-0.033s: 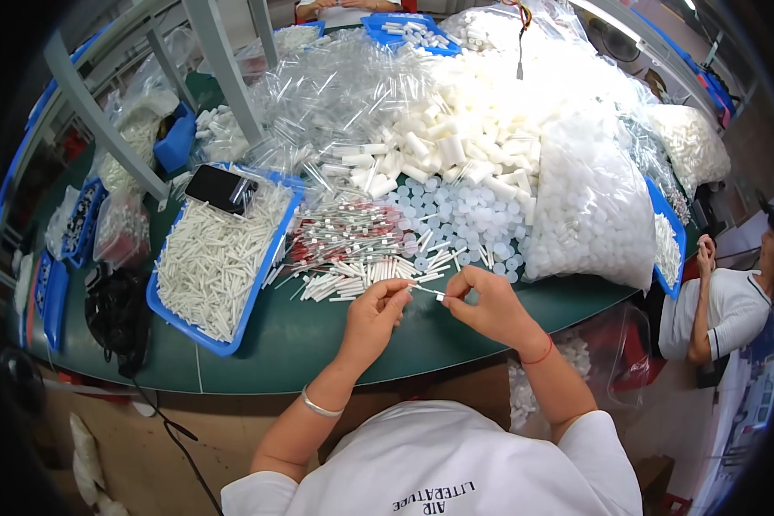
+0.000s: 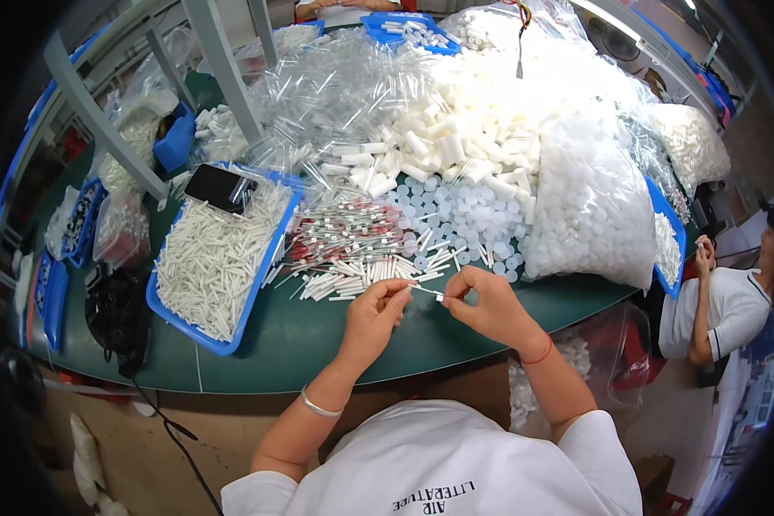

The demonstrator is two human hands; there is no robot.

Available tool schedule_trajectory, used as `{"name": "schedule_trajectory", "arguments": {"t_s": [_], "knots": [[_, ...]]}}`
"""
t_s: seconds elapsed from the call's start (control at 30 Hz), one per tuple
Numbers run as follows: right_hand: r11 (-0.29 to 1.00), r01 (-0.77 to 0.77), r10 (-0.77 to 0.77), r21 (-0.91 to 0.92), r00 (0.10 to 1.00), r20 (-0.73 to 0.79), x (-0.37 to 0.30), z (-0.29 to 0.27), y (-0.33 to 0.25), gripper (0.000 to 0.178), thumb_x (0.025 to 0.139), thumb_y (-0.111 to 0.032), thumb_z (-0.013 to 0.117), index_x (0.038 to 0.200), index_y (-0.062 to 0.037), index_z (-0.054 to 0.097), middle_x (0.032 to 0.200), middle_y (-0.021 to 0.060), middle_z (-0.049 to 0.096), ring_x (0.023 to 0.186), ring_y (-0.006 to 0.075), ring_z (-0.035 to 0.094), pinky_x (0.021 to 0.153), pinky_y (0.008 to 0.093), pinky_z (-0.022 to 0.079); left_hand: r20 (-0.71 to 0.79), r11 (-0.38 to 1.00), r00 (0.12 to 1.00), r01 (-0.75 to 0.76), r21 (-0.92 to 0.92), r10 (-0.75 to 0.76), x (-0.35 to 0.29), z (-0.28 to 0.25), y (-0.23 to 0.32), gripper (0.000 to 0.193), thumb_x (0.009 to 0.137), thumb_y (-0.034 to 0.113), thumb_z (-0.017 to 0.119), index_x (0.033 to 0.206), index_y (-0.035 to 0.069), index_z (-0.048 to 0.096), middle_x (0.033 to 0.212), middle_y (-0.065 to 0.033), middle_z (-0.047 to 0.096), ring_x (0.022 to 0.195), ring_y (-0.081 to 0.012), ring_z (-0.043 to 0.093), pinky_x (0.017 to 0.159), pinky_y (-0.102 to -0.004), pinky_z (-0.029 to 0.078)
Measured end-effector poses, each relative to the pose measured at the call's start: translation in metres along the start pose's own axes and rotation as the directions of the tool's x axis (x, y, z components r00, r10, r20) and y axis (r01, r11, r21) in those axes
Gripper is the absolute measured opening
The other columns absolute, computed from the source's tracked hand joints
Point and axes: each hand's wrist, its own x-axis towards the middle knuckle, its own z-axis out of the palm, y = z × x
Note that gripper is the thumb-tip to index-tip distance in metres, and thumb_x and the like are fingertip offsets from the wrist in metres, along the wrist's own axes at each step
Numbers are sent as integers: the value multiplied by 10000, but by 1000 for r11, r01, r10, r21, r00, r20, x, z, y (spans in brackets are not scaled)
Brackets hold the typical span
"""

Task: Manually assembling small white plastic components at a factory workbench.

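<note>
My left hand (image 2: 375,318) pinches one end of a thin pale stick (image 2: 425,290) between thumb and fingertips. At the stick's other end is a small white block-shaped piece (image 2: 439,297), gripped by the fingertips of my right hand (image 2: 490,308). Both hands hover over the near edge of the green table (image 2: 387,348). Just beyond them lie loose short white tubes (image 2: 340,284) and a heap of thin metal-looking pins with white heads (image 2: 348,232), mixed with red. Translucent round discs (image 2: 469,224) are spread beyond my right hand.
On the left stands a blue tray (image 2: 225,347) of white tubes with a black phone (image 2: 219,188) on it. A full plastic bag (image 2: 589,206) sits at the right. White foam-like cylinders (image 2: 447,150) and clear tubes (image 2: 335,95) pile up behind. Another person (image 2: 718,310) is at right.
</note>
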Motion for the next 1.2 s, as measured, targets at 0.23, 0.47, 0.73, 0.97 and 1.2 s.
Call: {"name": "schedule_trajectory", "arguments": {"t_s": [0.23,0.47,0.73,0.97,1.2], "knots": [[998,26,-23,-58,999,44,-3,-1,3,108,772,12,681,803,13,578,761,80,637,674,154,615,624,286,490,47,999,999,21,-46,-18,-4,-2,3,219,937,144,616,1103,4,646,873,-10,647,678,-36,519,604,-182,443],[940,252,-219,-231,963,160,-1,-6,6,125,779,5,686,858,4,589,791,108,611,684,225,617,622,313,500,27,856,948,-298,423,316,-8,1,4,117,869,77,666,977,32,673,784,-53,632,628,-135,560,566,-256,454],[979,182,-172,-97,980,97,-1,8,6,112,791,-14,699,885,5,640,797,112,642,701,205,640,630,301,511,108,784,928,-360,506,357,-12,9,15,86,836,60,673,917,33,675,800,-111,654,687,-266,621,617,-348,498],[998,1,-5,59,997,77,-8,12,16,126,799,-32,710,909,3,659,807,108,670,708,161,658,628,282,520,242,651,839,-533,540,487,-3,11,12,80,828,55,671,902,23,668,816,-125,671,754,-297,651,645,-358,517],[913,293,-309,-284,951,-12,-9,-6,27,151,758,-65,733,875,-17,650,769,115,605,710,265,602,644,366,479,371,772,884,-440,458,284,30,25,25,208,845,57,671,1043,30,610,925,-113,660,718,-209,639,650,-321,512]]}}
